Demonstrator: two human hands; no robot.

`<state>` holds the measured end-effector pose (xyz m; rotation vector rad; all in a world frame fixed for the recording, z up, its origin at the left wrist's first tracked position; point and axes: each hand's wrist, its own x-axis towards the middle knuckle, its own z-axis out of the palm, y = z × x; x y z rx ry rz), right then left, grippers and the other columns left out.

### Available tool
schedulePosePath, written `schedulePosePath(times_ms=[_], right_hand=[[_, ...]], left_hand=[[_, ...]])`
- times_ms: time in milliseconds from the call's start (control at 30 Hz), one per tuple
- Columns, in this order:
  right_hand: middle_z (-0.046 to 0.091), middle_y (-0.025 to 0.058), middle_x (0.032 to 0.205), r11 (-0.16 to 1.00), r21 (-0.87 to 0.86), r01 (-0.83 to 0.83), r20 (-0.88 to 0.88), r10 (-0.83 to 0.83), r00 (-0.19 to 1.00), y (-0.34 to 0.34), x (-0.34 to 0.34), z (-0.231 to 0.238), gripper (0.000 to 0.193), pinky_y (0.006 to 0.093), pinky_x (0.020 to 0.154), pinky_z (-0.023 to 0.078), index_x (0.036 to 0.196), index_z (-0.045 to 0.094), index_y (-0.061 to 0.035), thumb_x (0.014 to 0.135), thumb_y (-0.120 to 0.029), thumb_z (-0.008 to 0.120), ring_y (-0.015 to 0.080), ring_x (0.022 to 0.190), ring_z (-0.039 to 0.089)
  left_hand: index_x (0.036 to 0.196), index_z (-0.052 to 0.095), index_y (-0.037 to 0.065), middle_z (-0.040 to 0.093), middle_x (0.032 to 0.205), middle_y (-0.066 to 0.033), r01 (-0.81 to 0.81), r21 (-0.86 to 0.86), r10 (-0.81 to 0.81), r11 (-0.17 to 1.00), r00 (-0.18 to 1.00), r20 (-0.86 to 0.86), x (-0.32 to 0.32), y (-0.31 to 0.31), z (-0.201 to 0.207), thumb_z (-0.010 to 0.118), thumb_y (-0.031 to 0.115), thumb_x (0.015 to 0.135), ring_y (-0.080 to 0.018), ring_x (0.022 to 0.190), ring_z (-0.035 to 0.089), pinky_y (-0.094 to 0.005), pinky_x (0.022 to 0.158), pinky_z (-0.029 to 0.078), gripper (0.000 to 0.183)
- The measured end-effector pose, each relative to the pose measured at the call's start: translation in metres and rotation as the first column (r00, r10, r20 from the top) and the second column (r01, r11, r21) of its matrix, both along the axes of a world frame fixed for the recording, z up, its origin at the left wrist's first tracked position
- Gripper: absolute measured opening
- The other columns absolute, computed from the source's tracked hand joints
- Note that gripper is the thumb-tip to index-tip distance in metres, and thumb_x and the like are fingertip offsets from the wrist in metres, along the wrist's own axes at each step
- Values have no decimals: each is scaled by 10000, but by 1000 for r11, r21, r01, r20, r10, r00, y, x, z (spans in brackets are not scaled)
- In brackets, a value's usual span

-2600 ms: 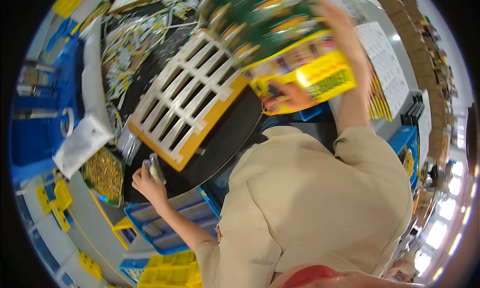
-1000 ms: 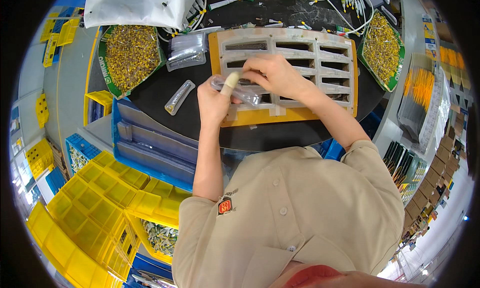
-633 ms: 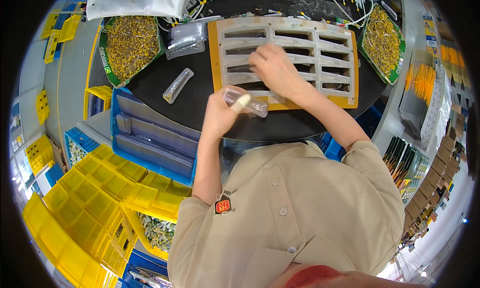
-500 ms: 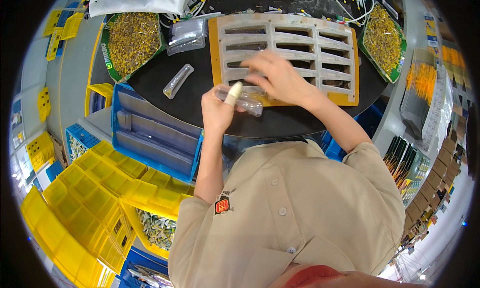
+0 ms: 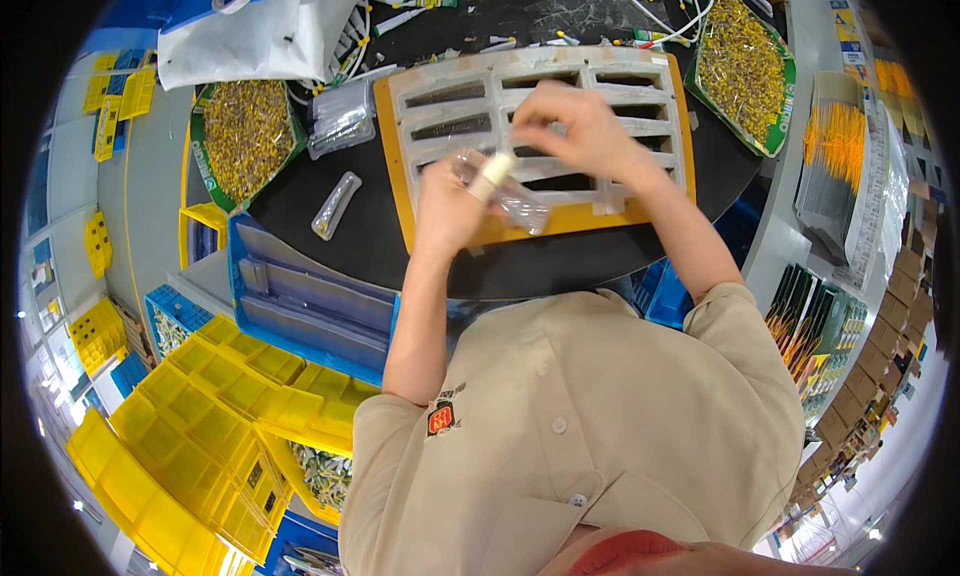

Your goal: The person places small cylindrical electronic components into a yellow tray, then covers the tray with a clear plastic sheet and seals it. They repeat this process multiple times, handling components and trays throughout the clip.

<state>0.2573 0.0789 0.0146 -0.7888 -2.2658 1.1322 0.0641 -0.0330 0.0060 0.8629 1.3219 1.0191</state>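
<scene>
My left hand grips clear plastic shells that stick out to the right past the thumb; how many cannot be told. A pale finger cot covers that thumb, which is smeared by motion. Above the slotted tray my right hand has its fingers curled in with thumb and forefinger close together; anything between them is too blurred to see. The whitish tray, with several long slots, lies on a yellow board. Clear plastic fills two of the upper left slots; dark openings show in others.
A single clear shell lies left of the tray, below a stack of clear shells. Green boxes of yellow-tipped small parts stand at left and right. Blue and yellow bins sit beside me at the lower left.
The view has shifted a little, with the tray now further left and lower. My right hand has lifted away from the left hand's shells toward the upper slots.
</scene>
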Motion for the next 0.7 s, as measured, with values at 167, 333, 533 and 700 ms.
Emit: schedulePosePath(times_ms=[167,333,533,700], right_hand=[[653,165,982,888,429,167,145,-250,957,33,18,-7,213,435,817,500,1073,665,-38,894,-154,671,372,943,620],[611,176,783,992,104,-75,72,68,995,7,25,-15,147,465,733,503,956,654,-55,885,-181,678,373,777,619],[575,133,794,997,-59,41,192,-29,981,-13,29,-3,148,443,761,489,927,616,-42,838,-142,679,330,825,589],[627,149,990,874,477,90,335,-276,901,-32,41,-10,285,418,876,488,1092,631,-33,851,-159,716,353,994,585]], left_hand=[[855,667,-20,715,764,-107,19,-27,-24,999,985,-169,24,24,-2,715,186,930,-133,635,676,-261,575,520,224],[894,651,-26,713,761,-93,22,-86,-24,996,999,-27,27,23,3,705,182,938,-159,635,703,-268,550,540,220],[887,678,-26,706,797,-106,-6,-104,-10,995,987,-157,36,1,0,706,151,927,-145,680,697,-268,570,548,184],[952,663,-48,714,805,-111,216,-244,-223,946,975,-2,45,-16,-1,704,137,929,-153,692,706,-258,582,538,191]])
